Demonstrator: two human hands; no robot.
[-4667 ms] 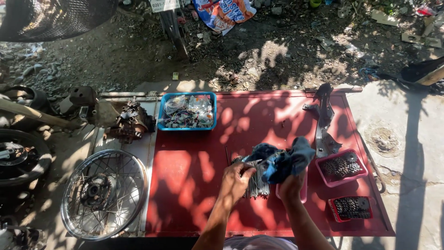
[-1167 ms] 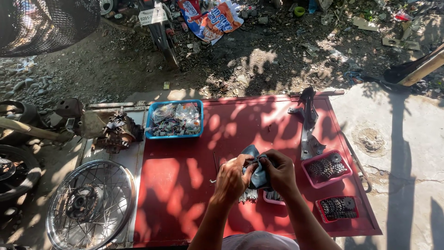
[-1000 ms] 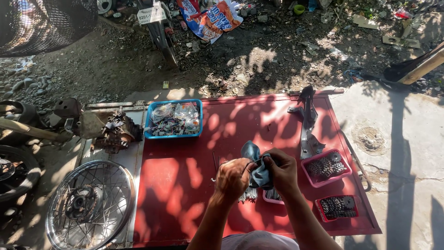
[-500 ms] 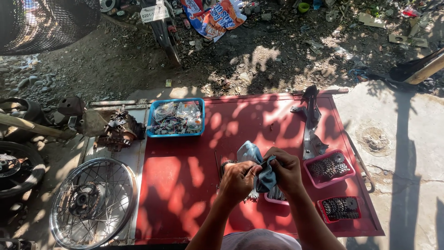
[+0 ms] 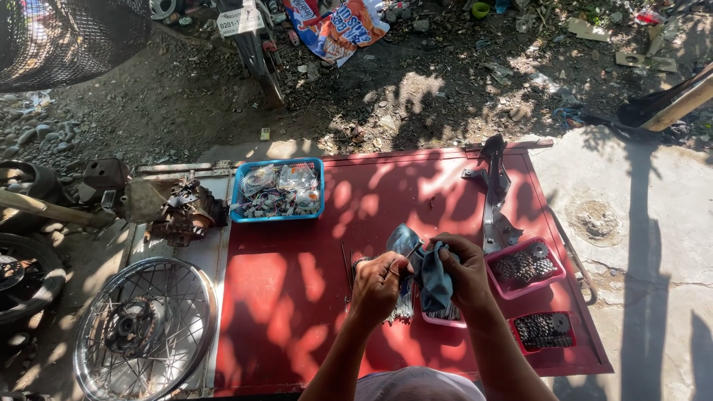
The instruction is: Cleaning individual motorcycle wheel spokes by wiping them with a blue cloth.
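My right hand [image 5: 462, 269] grips a blue cloth [image 5: 431, 273] bunched over the red metal sheet [image 5: 290, 286]. My left hand [image 5: 377, 286] pinches a thin metal spoke [image 5: 408, 255] whose end goes into the cloth. Under both hands lies a bundle of spokes [image 5: 403, 303], partly in a small pink tray [image 5: 444, 317] that the cloth mostly hides.
A blue basket [image 5: 278, 191] of small parts stands at the sheet's back left. Two pink trays [image 5: 526, 267] [image 5: 544, 331] of small metal parts sit at the right, behind them a grey bracket [image 5: 494, 194]. A spoked wheel [image 5: 145, 327] and an engine part [image 5: 182, 212] lie left.
Both hands stayed together over the sheet, working the blue cloth along the spoke. The cloth, earlier spread wider and held higher, is now bunched in my right hand. The view shifted slightly.
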